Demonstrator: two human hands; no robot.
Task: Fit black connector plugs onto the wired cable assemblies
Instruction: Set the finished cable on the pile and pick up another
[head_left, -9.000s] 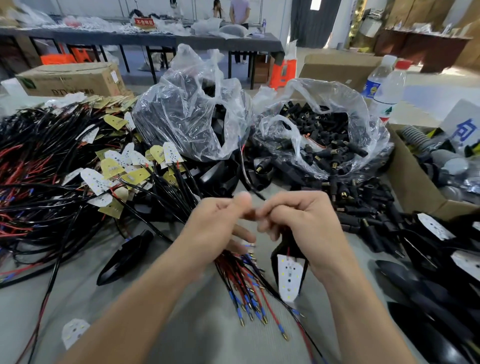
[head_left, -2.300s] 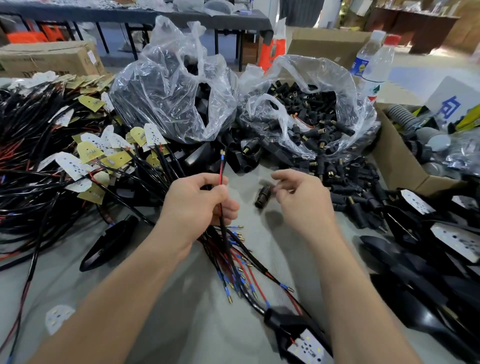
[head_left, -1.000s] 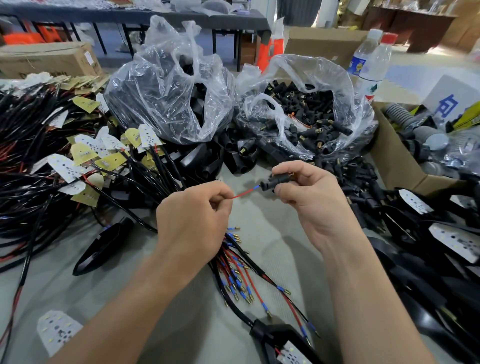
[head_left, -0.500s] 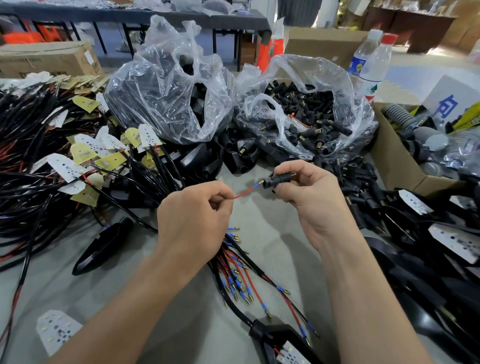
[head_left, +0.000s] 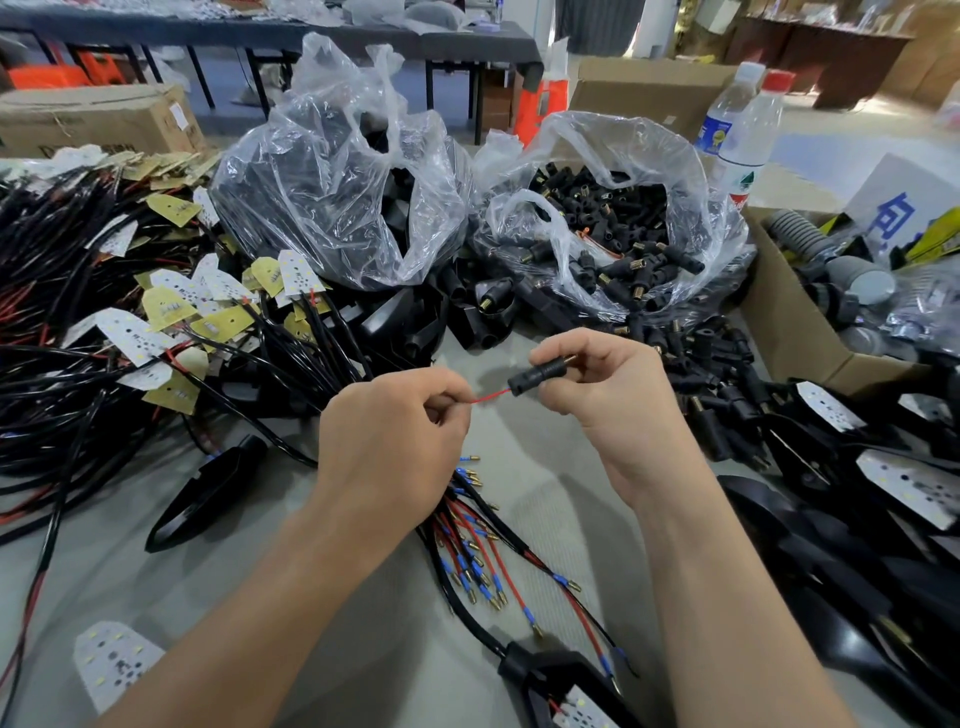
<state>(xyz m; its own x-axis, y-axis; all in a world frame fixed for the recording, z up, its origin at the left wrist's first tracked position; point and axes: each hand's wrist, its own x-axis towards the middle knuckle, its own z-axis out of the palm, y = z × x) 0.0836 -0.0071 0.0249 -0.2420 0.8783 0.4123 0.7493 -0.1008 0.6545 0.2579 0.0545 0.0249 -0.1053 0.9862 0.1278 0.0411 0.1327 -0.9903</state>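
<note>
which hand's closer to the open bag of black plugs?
Right. The right hand, gripping a black plug, is just below the bag; the left hand, pinching the red wire, is further left and lower.

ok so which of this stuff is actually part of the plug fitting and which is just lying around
Part of the job: black connector plug in the right hand; red wire pinched by the left hand; wire ends with brass terminals; bag of spare plugs.
Lying about: water bottles; cardboard box; loose LED board.
</note>
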